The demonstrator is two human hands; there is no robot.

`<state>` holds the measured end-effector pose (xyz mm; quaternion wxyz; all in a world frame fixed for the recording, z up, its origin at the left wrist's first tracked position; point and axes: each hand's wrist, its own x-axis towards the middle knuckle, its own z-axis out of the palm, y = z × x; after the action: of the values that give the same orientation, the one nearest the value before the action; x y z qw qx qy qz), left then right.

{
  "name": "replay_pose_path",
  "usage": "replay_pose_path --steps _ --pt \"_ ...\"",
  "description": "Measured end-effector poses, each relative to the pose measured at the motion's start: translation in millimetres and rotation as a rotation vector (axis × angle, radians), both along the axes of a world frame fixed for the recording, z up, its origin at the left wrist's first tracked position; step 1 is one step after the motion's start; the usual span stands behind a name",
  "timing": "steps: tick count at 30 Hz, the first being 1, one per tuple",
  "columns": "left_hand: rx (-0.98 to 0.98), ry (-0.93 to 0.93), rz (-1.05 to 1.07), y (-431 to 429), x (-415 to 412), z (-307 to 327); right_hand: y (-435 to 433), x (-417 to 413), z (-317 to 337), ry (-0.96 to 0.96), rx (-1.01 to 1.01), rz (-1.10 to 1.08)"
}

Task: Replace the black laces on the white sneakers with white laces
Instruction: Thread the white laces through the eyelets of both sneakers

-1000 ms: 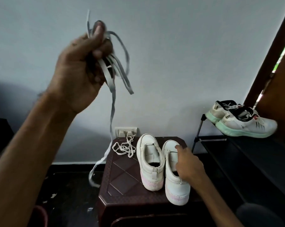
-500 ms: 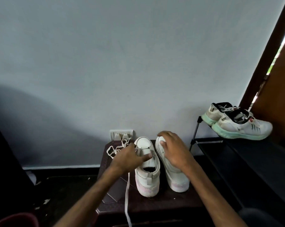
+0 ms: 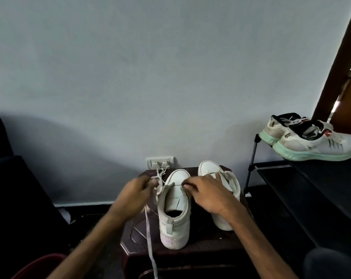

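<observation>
Your right hand point(image 3: 207, 195) has shifted off the right sneaker point(image 3: 209, 168) to pinch the left sneaker point(image 3: 175, 210) at its eyelet flap on the table point(image 3: 200, 252), left hand point(image 3: 137, 195) pinching the white lace point(image 3: 149, 234); feed the tip flat thru the bottom hole w/o twisting.

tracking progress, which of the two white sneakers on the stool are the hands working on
The left sneaker, nearer the camera: the left hand holds a white lace beside it, the right hand pinches its other edge.
</observation>
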<state>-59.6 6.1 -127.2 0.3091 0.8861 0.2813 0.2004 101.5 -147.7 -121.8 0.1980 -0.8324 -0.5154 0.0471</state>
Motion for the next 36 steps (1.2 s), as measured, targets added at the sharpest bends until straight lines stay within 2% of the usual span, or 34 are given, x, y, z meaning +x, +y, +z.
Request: replay_pose_path --steps 1,2,4,6,7,9,13,16,18,20,23,26,27,28,29,31,33,36 --pt "0.034 -0.057 -0.009 -1 2 18 1 1 2 0.002 0.125 -0.012" --pt "-0.031 -0.143 -0.048 -6 7 39 1 0 7 0.061 0.284 0.001" --pt "-0.307 -0.321 -0.178 -23 22 80 0 -10 20 0.383 0.505 0.111" --pt "-0.488 -0.431 -0.309 -41 38 116 -1 -28 34 0.765 0.564 0.323" --pt "-0.51 -0.455 -0.371 -48 46 130 -1 -34 37 0.89 0.601 0.387" --pt "-0.44 -0.461 -0.432 -52 56 150 -2 -33 41 0.994 0.759 0.389" --pt "-0.228 -0.567 -0.252 -39 55 177 -16 9 47 1.007 1.097 0.037" --pt "-0.136 -0.602 -0.103 -20 47 181 -33 53 40 0.91 1.181 -0.184" --pt "-0.132 -0.589 -0.039 -11 43 174 -36 75 31 0.761 1.163 -0.275" --pt "-0.207 -0.569 -0.026 -8 45 162 -37 91 21 0.508 1.029 -0.34" --pt "-0.33 -0.499 -0.065 -17 54 134 -35 100 8 0.19 0.697 -0.316" --pt "-0.287 -0.373 -0.104 -29 63 105 -33 86 9 -0.057 0.302 -0.382" --pt "-0.256 -0.339 -0.11 -31 66 96 -32 77 14 -0.168 0.262 -0.447" --pt "-0.244 -0.322 -0.109 -33 69 87 -30 66 21 -0.239 0.312 -0.469" --pt "-0.266 -0.326 -0.104 -35 72 80 -28 55 29 -0.228 0.43 -0.424" --pt "-0.384 -0.357 -0.097 -40 76 69 -19 37 37 0.083 0.707 -0.216" --pt "-0.487 -0.392 -0.09 -46 78 63 -8 24 33 0.404 0.826 -0.092" --pt "-0.51 -0.404 -0.085 -49 80 59 -1 17 27 0.634 0.942 -0.059"
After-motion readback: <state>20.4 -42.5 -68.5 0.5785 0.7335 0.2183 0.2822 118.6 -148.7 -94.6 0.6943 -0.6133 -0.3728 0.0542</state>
